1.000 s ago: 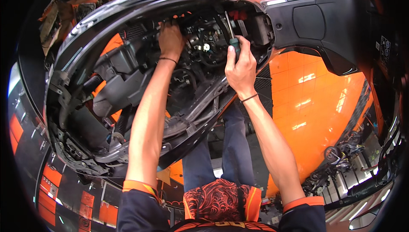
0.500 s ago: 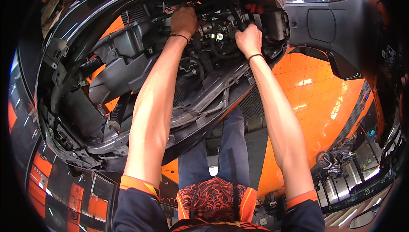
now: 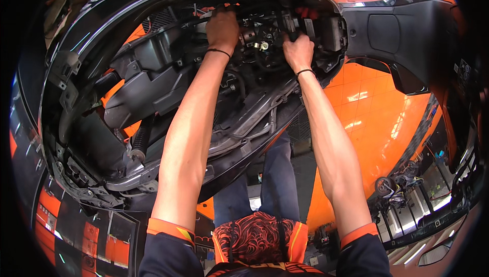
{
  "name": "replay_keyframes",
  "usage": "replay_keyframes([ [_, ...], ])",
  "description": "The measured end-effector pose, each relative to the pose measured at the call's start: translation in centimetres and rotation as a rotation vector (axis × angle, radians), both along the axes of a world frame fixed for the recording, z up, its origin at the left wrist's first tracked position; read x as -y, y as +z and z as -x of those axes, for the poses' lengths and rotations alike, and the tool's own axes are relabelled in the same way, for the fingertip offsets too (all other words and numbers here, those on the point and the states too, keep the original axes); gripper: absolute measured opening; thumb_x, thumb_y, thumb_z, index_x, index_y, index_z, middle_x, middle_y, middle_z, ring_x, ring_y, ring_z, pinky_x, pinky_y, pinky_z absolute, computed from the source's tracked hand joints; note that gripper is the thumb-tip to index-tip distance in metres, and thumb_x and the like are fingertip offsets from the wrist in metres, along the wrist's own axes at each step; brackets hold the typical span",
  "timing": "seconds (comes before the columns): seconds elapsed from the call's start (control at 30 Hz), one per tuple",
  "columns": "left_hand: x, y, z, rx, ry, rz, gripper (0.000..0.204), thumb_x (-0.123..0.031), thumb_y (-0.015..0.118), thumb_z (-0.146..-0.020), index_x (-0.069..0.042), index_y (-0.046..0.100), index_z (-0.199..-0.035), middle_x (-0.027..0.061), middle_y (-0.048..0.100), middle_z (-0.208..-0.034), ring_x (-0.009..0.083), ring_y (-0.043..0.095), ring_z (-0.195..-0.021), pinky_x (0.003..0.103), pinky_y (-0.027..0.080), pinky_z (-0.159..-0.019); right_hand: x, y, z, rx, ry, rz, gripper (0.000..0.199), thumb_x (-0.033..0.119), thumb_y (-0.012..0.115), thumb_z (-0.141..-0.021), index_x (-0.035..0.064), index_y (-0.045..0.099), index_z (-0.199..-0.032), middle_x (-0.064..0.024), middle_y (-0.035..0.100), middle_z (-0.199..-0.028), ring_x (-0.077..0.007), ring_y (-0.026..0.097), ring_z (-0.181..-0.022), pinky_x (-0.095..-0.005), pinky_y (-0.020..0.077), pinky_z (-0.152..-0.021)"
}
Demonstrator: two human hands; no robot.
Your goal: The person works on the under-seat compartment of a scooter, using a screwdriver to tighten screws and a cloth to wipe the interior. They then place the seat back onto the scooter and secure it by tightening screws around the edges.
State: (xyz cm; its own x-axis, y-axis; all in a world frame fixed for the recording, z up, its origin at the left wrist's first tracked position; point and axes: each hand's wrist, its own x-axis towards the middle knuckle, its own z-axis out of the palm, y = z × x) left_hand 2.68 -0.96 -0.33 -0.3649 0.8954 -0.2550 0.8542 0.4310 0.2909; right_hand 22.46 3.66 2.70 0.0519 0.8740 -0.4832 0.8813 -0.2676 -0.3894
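An opened motor scooter body (image 3: 239, 129) lies across the view with its seat area uncovered, and both my arms reach into it. My left hand (image 3: 222, 28) is deep at the far side of the engine bay; its fingers are hidden behind the back of the hand. To its right, my right hand (image 3: 298, 52) is closed, thumb and fingers bent around something dark that I cannot make out, just below a dark upright part (image 3: 289, 24). Between the hands sit the metal engine parts (image 3: 248, 35) and a small pale fitting (image 3: 264, 46).
A black plastic inner fender (image 3: 147, 93) and a coil spring shock (image 3: 140, 142) fill the left of the bay. The frame tube (image 3: 239, 134) runs along the near side. At right is the front panel (image 3: 384, 30); orange tiled floor (image 3: 361, 124) shows below it.
My left hand has shifted slightly right and nearer. My right hand has come slightly nearer, and more of the dark upright part shows above it.
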Motion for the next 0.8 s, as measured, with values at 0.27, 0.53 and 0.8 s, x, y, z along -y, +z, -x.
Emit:
replay_keyframes([
  [0.27,-0.1,0.2,0.0,0.086,0.056,0.048,0.041,-0.029,0.085,-0.073,-0.006,0.07,-0.103,0.0164,0.072,-0.094,0.0369,0.07,-0.094,0.046,0.059,-0.078,-0.1,0.0,0.6,0.12,0.005,0.079,0.046,0.037,0.074,-0.085,0.0006,0.065,-0.112,-0.0305,0.068,-0.109,-0.0486,0.062,-0.108,-0.0528,0.051,-0.09],
  [0.53,-0.1,-0.6,0.2,0.125,0.064,0.014,0.062,-0.029,0.084,-0.072,-0.008,0.06,-0.126,0.0191,0.069,-0.114,0.0397,0.068,-0.102,0.049,0.056,-0.086,-0.3,-0.7,0.6,0.144,0.03,0.091,0.045,0.037,0.074,-0.085,0.0056,0.065,-0.114,-0.0265,0.069,-0.11,-0.0467,0.064,-0.107,-0.053,0.052,-0.09],
  [0.8,-0.5,0.1,0.0,0.104,0.068,-0.014,0.057,-0.022,0.077,-0.079,-0.008,0.059,-0.131,0.0209,0.068,-0.116,0.0409,0.068,-0.102,0.049,0.055,-0.089,-1.5,-1.5,0.1,0.017,0.068,0.04,0.041,0.035,0.075,-0.083,0.0111,0.071,-0.116,-0.0251,0.07,-0.107,-0.0459,0.065,-0.103,-0.0513,0.0522,-0.09],
])
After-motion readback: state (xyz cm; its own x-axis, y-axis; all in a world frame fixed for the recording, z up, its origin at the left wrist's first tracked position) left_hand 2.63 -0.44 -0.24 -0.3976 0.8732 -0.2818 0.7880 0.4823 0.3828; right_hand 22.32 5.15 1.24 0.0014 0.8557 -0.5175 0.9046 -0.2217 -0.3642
